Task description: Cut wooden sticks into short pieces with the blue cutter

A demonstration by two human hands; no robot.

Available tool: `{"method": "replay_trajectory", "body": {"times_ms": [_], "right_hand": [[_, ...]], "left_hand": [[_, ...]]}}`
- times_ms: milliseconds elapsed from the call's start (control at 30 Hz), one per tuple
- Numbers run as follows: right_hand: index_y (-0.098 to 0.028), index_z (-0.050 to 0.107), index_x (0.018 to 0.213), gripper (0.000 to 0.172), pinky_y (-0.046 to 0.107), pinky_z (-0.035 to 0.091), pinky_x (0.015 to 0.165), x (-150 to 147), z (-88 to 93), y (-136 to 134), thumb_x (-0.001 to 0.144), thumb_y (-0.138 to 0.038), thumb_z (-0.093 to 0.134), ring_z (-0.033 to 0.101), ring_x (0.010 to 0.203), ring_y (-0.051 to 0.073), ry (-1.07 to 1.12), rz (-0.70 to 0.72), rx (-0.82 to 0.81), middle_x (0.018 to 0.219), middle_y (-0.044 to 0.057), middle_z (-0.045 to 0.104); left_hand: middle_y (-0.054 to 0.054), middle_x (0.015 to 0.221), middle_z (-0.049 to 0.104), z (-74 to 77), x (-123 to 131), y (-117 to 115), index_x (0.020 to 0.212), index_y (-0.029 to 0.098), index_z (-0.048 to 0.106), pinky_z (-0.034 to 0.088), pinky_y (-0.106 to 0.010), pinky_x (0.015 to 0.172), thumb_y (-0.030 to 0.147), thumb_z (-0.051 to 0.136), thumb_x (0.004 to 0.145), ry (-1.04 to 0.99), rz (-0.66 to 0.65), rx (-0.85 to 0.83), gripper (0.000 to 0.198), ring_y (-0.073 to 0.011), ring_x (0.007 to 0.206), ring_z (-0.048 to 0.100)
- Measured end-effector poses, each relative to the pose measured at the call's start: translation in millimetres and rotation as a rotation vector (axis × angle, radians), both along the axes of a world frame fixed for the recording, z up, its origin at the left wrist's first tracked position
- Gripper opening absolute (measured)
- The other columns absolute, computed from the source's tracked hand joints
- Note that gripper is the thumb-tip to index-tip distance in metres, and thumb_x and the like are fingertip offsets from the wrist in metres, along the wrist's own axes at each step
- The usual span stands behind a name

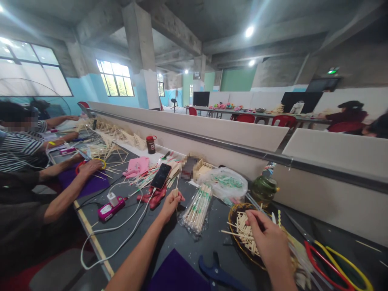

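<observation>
My left hand [172,204] is closed around a few thin wooden sticks [176,193], one of which pokes up above the fingers. Over the rim of a woven basket [232,214], my right hand [268,238] has its fingers pressed together; what they pinch is hidden. Short cut wooden sticks [242,232] fill this basket. Between my hands lies a clear plastic pack of long sticks [197,208] with green print. A blue-handled cutter [216,270] rests in front of the basket, near a purple cloth [178,273].
Large scissors [330,258] with red and yellow handles lie at right. A green jar [264,188] and a plastic bag [226,182] stand behind the basket. A phone [160,176], white cable and pink power strip [111,208] are left. Another person's hand [91,166] works there.
</observation>
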State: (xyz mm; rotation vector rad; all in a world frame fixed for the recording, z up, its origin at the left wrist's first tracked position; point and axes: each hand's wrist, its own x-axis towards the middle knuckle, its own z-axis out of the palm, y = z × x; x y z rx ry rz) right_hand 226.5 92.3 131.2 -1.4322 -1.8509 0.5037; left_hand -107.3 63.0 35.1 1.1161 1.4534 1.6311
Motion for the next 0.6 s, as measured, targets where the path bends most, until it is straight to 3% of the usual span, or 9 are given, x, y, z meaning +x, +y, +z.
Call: {"method": "replay_trajectory", "body": {"times_ms": [167,400,600], "right_hand": [[-0.023,0.069,0.091,0.043,0.027,0.045,0.060,-0.2,0.6,-0.5,0.085,-0.056,0.042,0.064,0.068,0.020,0.009,-0.004,0.028,0.079,0.004,0.072],[-0.024,0.069,0.088,0.043,0.027,0.045,0.057,-0.6,2.9,-0.6,0.084,-0.058,0.042,0.064,0.064,0.019,0.000,-0.017,0.041,0.076,0.003,0.072],[-0.025,0.069,0.088,0.044,0.028,0.046,0.057,-0.8,0.0,1.1,0.083,-0.059,0.042,0.065,0.067,0.021,0.001,-0.030,0.032,0.077,0.003,0.072]], "left_hand": [[-0.004,0.081,0.066,-2.0,2.4,-3.6,0.088,0.018,0.053,0.046,-0.031,0.077,0.044,0.064,0.077,-0.117,-0.037,0.039,0.031,-0.0185,0.082,0.064],[-0.004,0.076,0.066,-16.2,3.6,-6.2,0.086,0.017,0.054,0.044,-0.031,0.076,0.049,0.063,0.077,-0.054,-0.031,0.025,0.034,-0.0194,0.077,0.063],[-0.007,0.080,0.068,-11.5,3.3,-4.5,0.084,0.016,0.058,0.043,-0.030,0.074,0.051,0.060,0.077,0.043,-0.046,-0.010,0.037,-0.0196,0.078,0.060]]}}
